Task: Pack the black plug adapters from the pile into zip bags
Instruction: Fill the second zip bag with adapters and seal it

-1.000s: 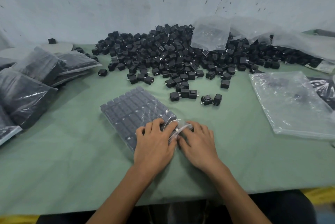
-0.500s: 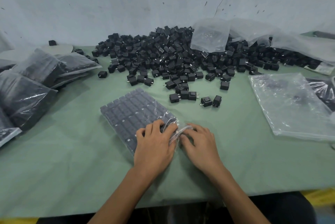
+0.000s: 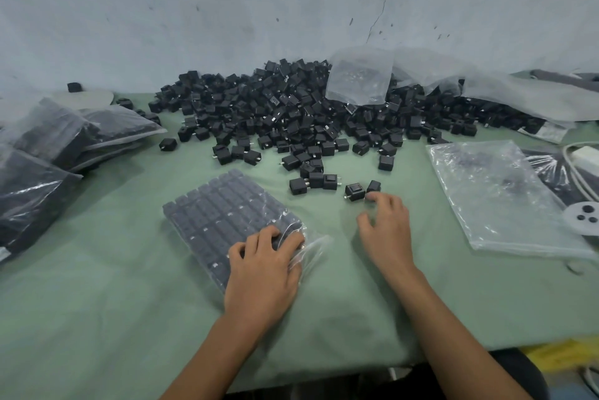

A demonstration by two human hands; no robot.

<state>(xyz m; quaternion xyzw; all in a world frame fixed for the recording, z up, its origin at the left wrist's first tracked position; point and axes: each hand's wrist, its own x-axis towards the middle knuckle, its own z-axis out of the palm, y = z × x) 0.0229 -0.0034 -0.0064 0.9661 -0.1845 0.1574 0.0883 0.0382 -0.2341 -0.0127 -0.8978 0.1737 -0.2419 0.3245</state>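
A clear zip bag (image 3: 223,215) packed with neat rows of black plug adapters lies flat on the green cloth in front of me. My left hand (image 3: 264,265) rests flat on the bag's near end, next to its loose mouth. My right hand (image 3: 387,229) hovers to the right of the bag with loosely spread fingers, its fingertips reaching two loose adapters (image 3: 355,191); it holds nothing. The big pile of black adapters (image 3: 291,114) spreads across the back of the table.
Filled bags (image 3: 48,153) are stacked at the left. Empty clear zip bags (image 3: 496,195) lie at the right, with more plastic (image 3: 359,79) draped over the pile. A white cable and a round white disc (image 3: 583,216) sit at the far right. A wall stands behind.
My right hand has left the bag's mouth and moved forward and right toward the loose adapters. My left hand stays on the bag.
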